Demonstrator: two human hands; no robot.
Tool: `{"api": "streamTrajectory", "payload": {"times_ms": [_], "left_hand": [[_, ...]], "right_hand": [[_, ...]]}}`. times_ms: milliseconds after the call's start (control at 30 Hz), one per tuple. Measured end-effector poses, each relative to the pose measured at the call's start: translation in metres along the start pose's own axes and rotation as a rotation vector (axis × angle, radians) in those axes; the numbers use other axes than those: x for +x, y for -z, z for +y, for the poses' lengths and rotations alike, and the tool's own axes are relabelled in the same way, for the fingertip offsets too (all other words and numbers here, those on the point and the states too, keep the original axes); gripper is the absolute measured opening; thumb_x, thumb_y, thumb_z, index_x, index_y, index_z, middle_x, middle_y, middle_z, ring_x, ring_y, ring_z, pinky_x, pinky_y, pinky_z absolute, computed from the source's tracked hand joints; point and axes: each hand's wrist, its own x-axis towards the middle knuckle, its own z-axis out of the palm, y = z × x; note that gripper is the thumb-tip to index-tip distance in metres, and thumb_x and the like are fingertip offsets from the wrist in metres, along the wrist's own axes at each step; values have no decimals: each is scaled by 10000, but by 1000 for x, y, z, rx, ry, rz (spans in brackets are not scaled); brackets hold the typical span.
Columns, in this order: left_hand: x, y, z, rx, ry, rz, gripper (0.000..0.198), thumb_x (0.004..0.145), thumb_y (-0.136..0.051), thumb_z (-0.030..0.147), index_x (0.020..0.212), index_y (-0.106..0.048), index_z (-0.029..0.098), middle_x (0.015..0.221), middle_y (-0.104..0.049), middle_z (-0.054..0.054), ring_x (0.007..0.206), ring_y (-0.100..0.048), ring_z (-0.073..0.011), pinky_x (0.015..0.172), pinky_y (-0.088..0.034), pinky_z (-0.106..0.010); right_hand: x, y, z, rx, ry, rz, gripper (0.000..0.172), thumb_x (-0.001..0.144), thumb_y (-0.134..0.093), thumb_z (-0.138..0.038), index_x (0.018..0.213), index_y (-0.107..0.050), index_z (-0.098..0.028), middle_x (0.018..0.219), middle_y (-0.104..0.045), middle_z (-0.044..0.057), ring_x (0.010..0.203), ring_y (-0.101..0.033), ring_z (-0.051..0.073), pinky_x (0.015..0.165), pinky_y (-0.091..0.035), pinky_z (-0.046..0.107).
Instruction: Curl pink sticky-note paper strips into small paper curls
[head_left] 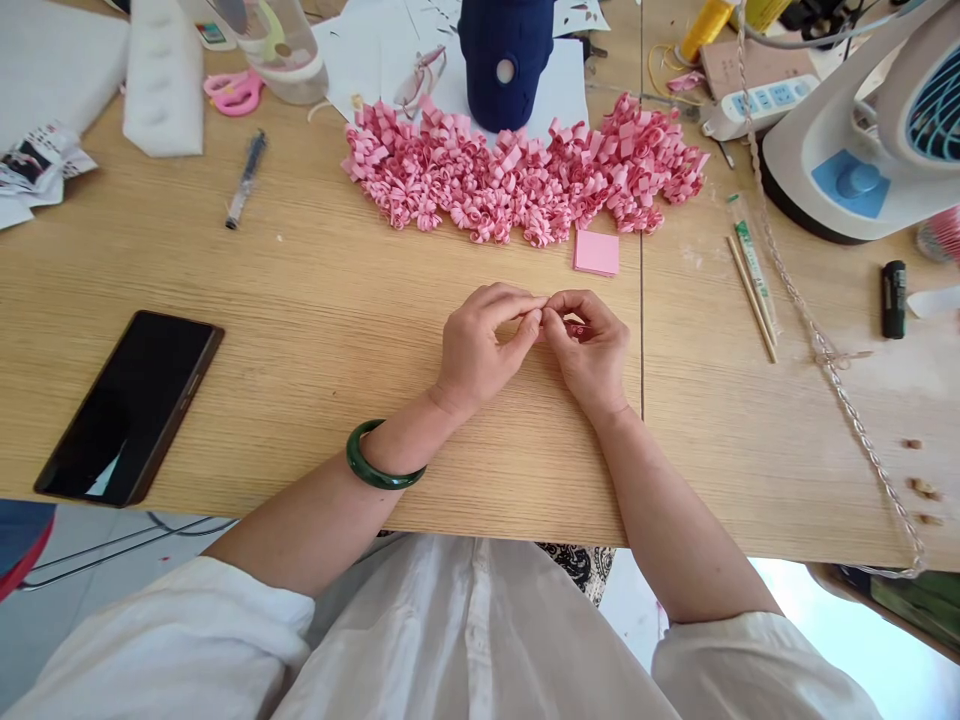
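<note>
My left hand (484, 340) and my right hand (596, 350) meet fingertip to fingertip just above the table. Both are closed in a pinch. Between them a small pink piece (576, 329) shows under my right fingers; it looks like a curled strip, mostly hidden by the fingers. Just beyond my right hand lies a small stack of flat pink pieces (597, 253). Behind it spreads a long heap of pink curled strips (495, 185), looped like little flowers.
A dark blue container (505, 60) stands behind the heap. To the left lie a phone (131, 405), a pen (246, 180) and pink scissors (234, 92). A white fan (840, 140), a power strip (761, 105), a wooden stick (752, 300) and a twisted cord (832, 370) occupy the right.
</note>
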Motion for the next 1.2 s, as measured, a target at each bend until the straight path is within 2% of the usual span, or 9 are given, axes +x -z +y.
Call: {"api": "streamTrajectory", "payload": {"times_ms": [167,300,433,533,633,767,867,1067,1200], "left_hand": [[-2,-2,2,-78,39,-4,186,917,-618,148,979,-792,175,998,-789,-66,957,-726,-186,903,-578,-334],[2,1,2,-213,185,-29,125,899,-666,199,899,-791,195,963,-793,-47,909,-726,-169,829,-584,-288],[8,6,-5,-416,386,-80,150,840,-772,349,818,-795,202,868,-790,-36,828,-723,-171,775,-578,-283],[11,7,-12,-544,450,-142,217,798,-807,410,788,-793,194,810,-778,-33,783,-711,-170,767,-572,-295],[11,5,-16,-570,458,-128,220,790,-804,408,780,-783,189,800,-775,-29,758,-700,-161,740,-565,-285],[9,4,-12,-461,414,-74,207,811,-772,382,774,-754,179,787,-771,-33,728,-702,-157,694,-561,-267],[9,6,-7,-398,395,-46,193,835,-747,362,765,-739,183,764,-765,-28,713,-700,-156,695,-564,-267],[10,5,-9,-359,393,2,193,854,-723,376,793,-736,194,809,-775,-32,741,-702,-155,698,-559,-261],[10,3,-14,-364,430,46,239,864,-709,427,789,-720,200,812,-772,-33,759,-704,-160,706,-557,-262]], "right_hand": [[0,1,7,-7,-37,49,60,867,-656,-194,812,-633,-201,773,-655,-29,697,-594,92,637,-454,239],[2,3,9,3,-51,33,173,866,-746,-355,830,-648,-217,802,-676,-12,722,-618,115,656,-493,258],[7,9,7,139,-176,-131,367,793,-810,-547,798,-638,-223,767,-690,-10,652,-671,132,604,-527,272],[10,15,3,259,-268,-257,403,762,-835,-560,791,-640,-210,759,-722,1,642,-704,146,635,-574,290],[12,17,3,326,-279,-305,371,780,-830,-531,817,-675,-196,768,-736,6,660,-707,141,682,-593,295],[12,16,4,291,-254,-252,372,765,-840,-524,840,-695,-190,759,-724,-3,670,-676,118,688,-568,263],[11,14,6,280,-267,-261,391,766,-833,-539,864,-682,-192,759,-718,-2,669,-682,123,697,-578,270],[9,15,10,378,-325,-214,464,816,-790,-552,1142,-659,-249,859,-752,-5,785,-732,150,744,-627,296],[9,15,10,448,-361,-240,461,829,-744,-611,1076,-704,-224,957,-763,32,862,-743,175,714,-661,315]]}}
